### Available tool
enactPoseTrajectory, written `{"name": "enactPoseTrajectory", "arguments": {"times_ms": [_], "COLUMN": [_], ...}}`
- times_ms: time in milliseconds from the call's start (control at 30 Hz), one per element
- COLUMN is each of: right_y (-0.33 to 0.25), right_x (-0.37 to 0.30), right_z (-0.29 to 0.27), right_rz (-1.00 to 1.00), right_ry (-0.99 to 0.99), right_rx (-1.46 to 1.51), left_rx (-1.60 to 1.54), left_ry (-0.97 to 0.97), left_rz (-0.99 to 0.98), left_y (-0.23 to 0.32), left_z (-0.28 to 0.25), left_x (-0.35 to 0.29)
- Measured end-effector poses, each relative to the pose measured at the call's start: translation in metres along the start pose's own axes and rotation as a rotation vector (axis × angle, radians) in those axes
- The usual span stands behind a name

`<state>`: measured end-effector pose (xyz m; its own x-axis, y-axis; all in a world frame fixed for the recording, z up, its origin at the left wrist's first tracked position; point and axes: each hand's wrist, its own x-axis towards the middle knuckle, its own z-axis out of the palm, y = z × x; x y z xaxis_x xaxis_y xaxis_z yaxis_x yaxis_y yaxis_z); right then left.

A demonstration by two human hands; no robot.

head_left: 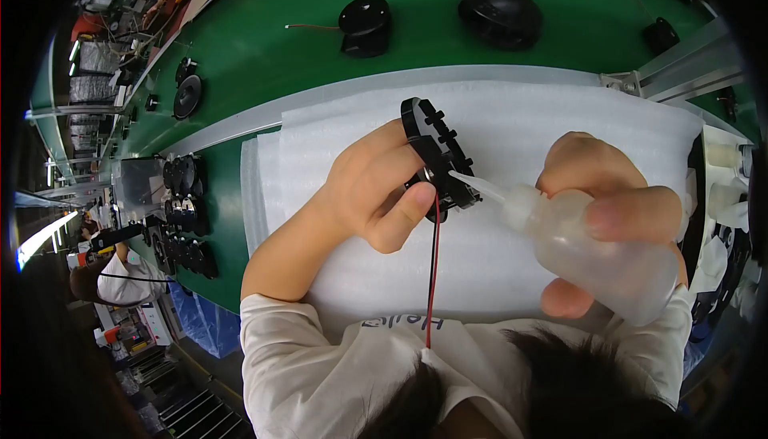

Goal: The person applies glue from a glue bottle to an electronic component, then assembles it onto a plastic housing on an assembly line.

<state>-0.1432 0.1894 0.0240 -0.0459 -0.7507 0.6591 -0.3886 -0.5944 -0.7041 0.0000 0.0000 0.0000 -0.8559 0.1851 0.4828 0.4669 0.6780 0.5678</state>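
Two hands, both full: your L hand (376,183) has the black ring-shaped part (432,139) pinched btwn thumb and fingers, tipped up on edge over the sheet, and your R hand (616,191) is wrapped round the translucent squeeze bottle (604,259). Bottle's nozzle (480,186) points at the part; can't tell if the tip touches or sits just off it. Part looks light and stiff, prob. smooth plastic, so a bit slippy; the small tabs on its rim look easiest to snap, so hold it by the thicker body. Red & black wires (434,267) hang from it toward your shirt (312,359); thin, floppy, likely weak at the joint, so don't tug. Bottle looks soft-walled and light; hold it round the body w/ easy pressure, b/c a hard squeeze could push out too much. Under both hands, white foam sheet (528,111) gives a soft bed, w/ working room ahead up to the metal rail (352,89). Past that, green bench (424,7) carries a black housing (365,27) and a black domed unit (500,13). Far L: rows of black parts (188,215). Ahead R: metal post (690,63), so keep swings short.
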Motion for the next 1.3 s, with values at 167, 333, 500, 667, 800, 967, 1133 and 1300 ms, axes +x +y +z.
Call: {"name": "enactPoseTrajectory", "arguments": {"times_ms": [167, 333, 500, 667, 800, 967, 1133, 1300], "right_y": [0.0, 0.003, -0.001, 0.001, 0.002, 0.005, 0.008, 0.009], "right_x": [0.004, 0.0, -0.001, -0.005, -0.006, -0.008, -0.01, -0.01], "right_z": [0.002, 0.005, 0.007, 0.012, 0.016, 0.018, 0.023, 0.024], "right_rz": [-0.002, -0.024, -0.044, -0.08, -0.116, -0.213, -0.246, -0.263], "right_ry": [0.016, 0.018, 0.003, 0.04, 0.062, 0.076, 0.123, 0.132], "right_rx": [-0.104, -0.108, -0.177, -0.211, -0.233, -0.307, -0.329, -0.341], "left_rx": [-0.019, -0.031, -0.019, -0.041, 0.015, 0.101, 0.137, 0.15], "left_ry": [0.159, 0.202, 0.299, 0.09, 0.145, 0.243, 0.403, 0.332], "left_rz": [0.139, 0.107, 0.12, -0.024, -0.05, 0.07, 0.21, 0.104], "left_y": [-0.005, -0.002, 0.0, 0.005, -0.004, -0.007, -0.007, -0.002], "left_z": [0.016, 0.019, 0.021, 0.004, 0.012, 0.02, 0.023, 0.016], "left_x": [-0.006, -0.006, -0.006, -0.001, -0.018, -0.016, -0.009, -0.011]}}
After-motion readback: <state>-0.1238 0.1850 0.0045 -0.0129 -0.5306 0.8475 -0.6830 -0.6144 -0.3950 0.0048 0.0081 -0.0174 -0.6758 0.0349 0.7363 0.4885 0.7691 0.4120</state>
